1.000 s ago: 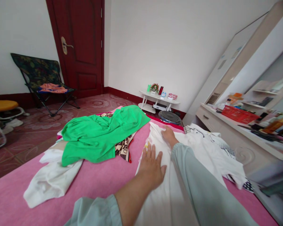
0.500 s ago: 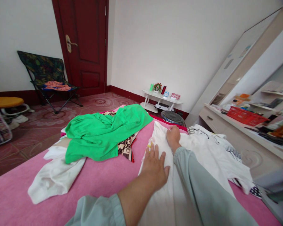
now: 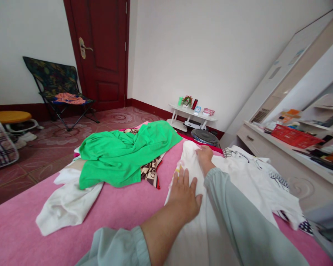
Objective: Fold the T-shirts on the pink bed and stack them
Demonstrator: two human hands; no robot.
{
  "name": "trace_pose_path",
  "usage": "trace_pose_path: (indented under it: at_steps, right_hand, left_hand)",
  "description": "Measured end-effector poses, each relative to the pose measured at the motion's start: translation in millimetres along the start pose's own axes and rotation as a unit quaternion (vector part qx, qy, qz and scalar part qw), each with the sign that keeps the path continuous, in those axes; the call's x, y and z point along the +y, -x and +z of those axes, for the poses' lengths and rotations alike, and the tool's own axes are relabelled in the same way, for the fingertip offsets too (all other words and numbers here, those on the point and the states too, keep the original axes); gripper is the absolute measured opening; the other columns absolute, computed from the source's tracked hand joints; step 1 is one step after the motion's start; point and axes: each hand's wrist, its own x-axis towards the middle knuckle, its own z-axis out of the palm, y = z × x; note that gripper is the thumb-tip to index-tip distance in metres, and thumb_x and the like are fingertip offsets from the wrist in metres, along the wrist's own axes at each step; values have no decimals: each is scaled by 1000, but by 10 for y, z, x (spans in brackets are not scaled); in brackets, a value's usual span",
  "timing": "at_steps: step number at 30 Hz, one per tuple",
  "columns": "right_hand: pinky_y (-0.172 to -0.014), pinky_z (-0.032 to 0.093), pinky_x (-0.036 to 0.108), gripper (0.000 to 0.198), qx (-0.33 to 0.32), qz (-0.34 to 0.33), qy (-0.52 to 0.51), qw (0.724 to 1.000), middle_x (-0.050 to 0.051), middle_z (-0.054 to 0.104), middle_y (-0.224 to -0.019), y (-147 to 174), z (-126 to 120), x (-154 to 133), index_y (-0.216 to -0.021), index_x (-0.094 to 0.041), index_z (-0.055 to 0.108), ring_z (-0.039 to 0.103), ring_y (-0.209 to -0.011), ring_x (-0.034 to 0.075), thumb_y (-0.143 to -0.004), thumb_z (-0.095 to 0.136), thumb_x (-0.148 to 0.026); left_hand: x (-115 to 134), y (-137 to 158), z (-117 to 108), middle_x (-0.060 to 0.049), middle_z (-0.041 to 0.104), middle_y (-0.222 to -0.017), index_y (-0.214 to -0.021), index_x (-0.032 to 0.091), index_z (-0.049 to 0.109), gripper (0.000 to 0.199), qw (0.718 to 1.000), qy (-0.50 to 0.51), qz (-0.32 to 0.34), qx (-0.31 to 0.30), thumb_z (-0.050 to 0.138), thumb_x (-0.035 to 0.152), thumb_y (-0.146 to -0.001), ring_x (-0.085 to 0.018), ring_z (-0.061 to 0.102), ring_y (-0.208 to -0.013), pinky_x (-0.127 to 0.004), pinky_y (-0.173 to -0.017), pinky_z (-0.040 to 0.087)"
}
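Note:
A long white garment with a small yellow and pink print near its far left edge lies lengthwise in front of me on the pink bedding. My left hand rests palm down on it, fingers spread. Further up, my right hand is closed on the cloth near the far end, its fingertips partly hidden. To the right lies another white garment with black line drawings and checked trim. A green garment sits in a loose heap on the left, over brown patterned cloth and white cloth.
A folding chair with orange cloth stands by the dark red door. Beyond the bed are a small white shelf and a round dark lid-like object. A dresser with a red basket flanks the right side.
My right hand's fingers have shifted on the cloth, and the garment's far end now looks rounder and bunched. My left hand stays flat on it. The view has turned slightly left.

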Motion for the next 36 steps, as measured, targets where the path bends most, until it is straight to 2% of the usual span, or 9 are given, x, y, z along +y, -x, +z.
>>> trace_pose_path:
  at_steps: [6,10,14,18,24,27,29,32,36]
  right_hand:
    - [-107,34,34,53,-29,-98,4,995,14,54,-132,179,-93,-198,-127,-9,54,48,-124,21,-75,44,-11]
    - [-115,16,45,45,-167,-188,52,966,10,44,-145,365,-39,-337,-133,-18,50,31,-138,21,-91,40,-27]
    - [-111,25,46,48,-275,-186,85,940,8,47,-142,392,-35,-362,-131,-22,54,39,-134,24,-90,47,-46]
    - [-98,41,30,39,-216,-149,116,958,6,63,-124,188,-399,-203,-119,-21,63,56,-115,18,-95,36,-34]
    - [-85,46,35,38,-116,-23,247,962,18,65,-112,20,-1096,399,-115,-9,63,61,-103,29,-81,57,-26]
    - [-80,47,33,54,-143,-8,324,935,18,64,-111,64,-1188,564,-120,-9,60,61,-102,29,-76,66,-40]
    - [-77,47,32,46,-153,1,346,926,16,66,-106,92,-1181,583,-109,-12,66,62,-99,28,-77,65,-44]
    - [-71,47,30,26,-131,30,340,931,12,68,-98,102,-1168,549,-90,-18,71,64,-92,25,-79,59,-39]
    - [-71,47,31,27,-68,89,337,935,12,68,-99,103,-1208,554,-99,-19,69,65,-94,25,-81,51,-28]
  left_hand:
    - [-9,-9,24,-13,17,-157,-145,19,36,62,1000,5,-1,-1,31,51,-92,-35,1,-144,-55,-116,6]
    - [-17,-16,68,-14,18,-156,-145,18,38,62,1000,2,3,10,31,51,-92,-36,3,-144,-55,-116,7]
    - [-24,-12,66,-13,20,-156,-145,19,37,62,1000,-2,5,8,31,52,-92,-35,7,-145,-55,-116,7]
    - [-22,-7,41,-14,19,-156,-145,19,37,62,1000,0,4,-3,32,52,-92,-34,6,-145,-54,-116,7]
    - [-5,-5,15,-16,18,-156,-145,18,38,61,1000,2,-2,-6,34,50,-92,-34,6,-144,-53,-117,6]
    - [-3,0,-1,-17,19,-155,-144,17,39,61,1000,3,0,-4,34,50,-92,-34,7,-144,-53,-117,7]
    - [-3,4,-8,-17,20,-155,-144,17,39,61,1000,3,0,-1,35,50,-92,-34,9,-144,-53,-116,7]
    - [-6,6,-8,-16,21,-155,-144,18,40,60,1000,3,1,3,34,50,-92,-34,10,-144,-53,-116,8]
    - [-7,3,9,-16,20,-155,-144,18,39,61,1000,3,2,4,33,50,-92,-34,8,-144,-53,-116,8]
